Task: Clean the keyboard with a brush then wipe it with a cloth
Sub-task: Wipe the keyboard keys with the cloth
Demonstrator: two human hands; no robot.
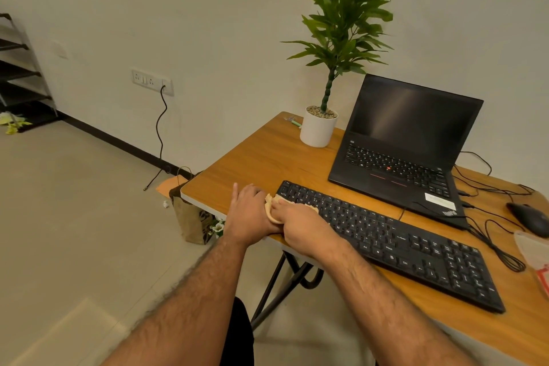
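Wood-grain laminate in a warm orange-brown covers the worktop (pixel 261 157), a flat slab with rounded corners and a pale edge, standing on black metal legs seen at lower centre. One long black plastic keyboard (pixel 386 242) lies slantwise across it, from frame centre toward lower right, its many small square keys printed with white letters. One soft, crumpled pale-yellow cloth (pixel 271 209) sits on the keyboard's left end, bunched in folds.

Two bare forearms reach in from the bottom edge. The right hand (pixel 300 224) lies palm down on the cloth, fingers curled over it and pressing it against the keys. The left hand (pixel 249 211) rests on the worktop just beside the keyboard's left end, touching the cloth and the right hand; its index finger points forward, and whether its other fingers grip anything cannot be told.

Behind the keyboard, right of centre, stands one open matte black laptop (pixel 407 142) with a dark glossy screen and a red dot among its keys. One smooth white cylindrical pot (pixel 317 131), topped with gravel, holds one tall green leafy plant (pixel 344 15) at upper centre. One rounded black mouse (pixel 531 218) sits at the right edge, near thin black cables (pixel 499 249) looping across the wood. One brown paper bag (pixel 190 217) stands on the floor just left of the worktop.
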